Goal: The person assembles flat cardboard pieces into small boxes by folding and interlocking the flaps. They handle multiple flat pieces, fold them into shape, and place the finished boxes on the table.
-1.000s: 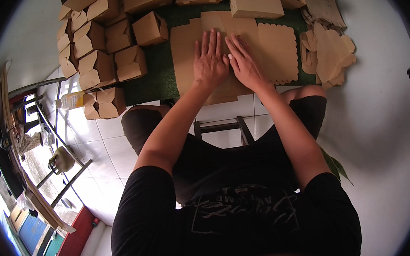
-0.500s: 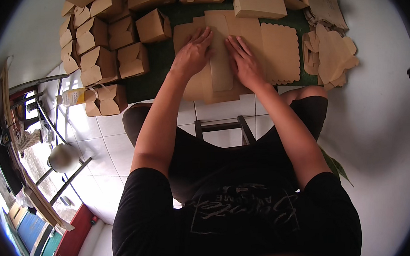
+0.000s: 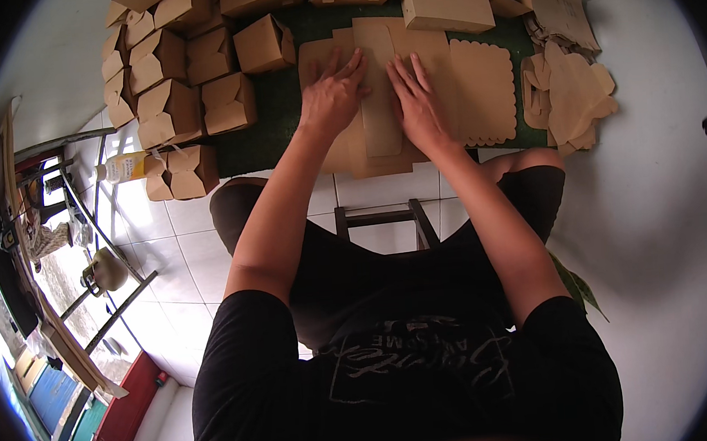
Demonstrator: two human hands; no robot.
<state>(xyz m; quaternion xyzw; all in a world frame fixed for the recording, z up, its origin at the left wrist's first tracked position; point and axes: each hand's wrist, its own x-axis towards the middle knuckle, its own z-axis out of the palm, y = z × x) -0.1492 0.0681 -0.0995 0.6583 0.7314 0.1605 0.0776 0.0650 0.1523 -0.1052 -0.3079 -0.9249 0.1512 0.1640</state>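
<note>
A flat brown cardboard box blank (image 3: pixel 378 96), with panels folded over, lies on the green table top in front of me. My left hand (image 3: pixel 334 100) rests on its left part, fingers spread and reaching to the edge of the long middle flap. On the other side of that flap my right hand (image 3: pixel 422 107) lies with its fingers stretched out. Both hands are open and press on the cardboard without gripping it. A scalloped-edge panel (image 3: pixel 485 88) extends to the right of my right hand.
Several folded brown boxes (image 3: pixel 167 109) are stacked at the left. A larger closed box (image 3: pixel 447 5) stands at the back. Scalloped cardboard pieces (image 3: pixel 578 86) are piled at the right edge. A bottle with a yellow label (image 3: pixel 126 167) is beside the boxes. A dark stool (image 3: pixel 382 217) stands below the table.
My left hand has shifted slightly right and down. The fingers of my right hand have spread a little more and moved slightly up. The cardboard has stayed in place.
</note>
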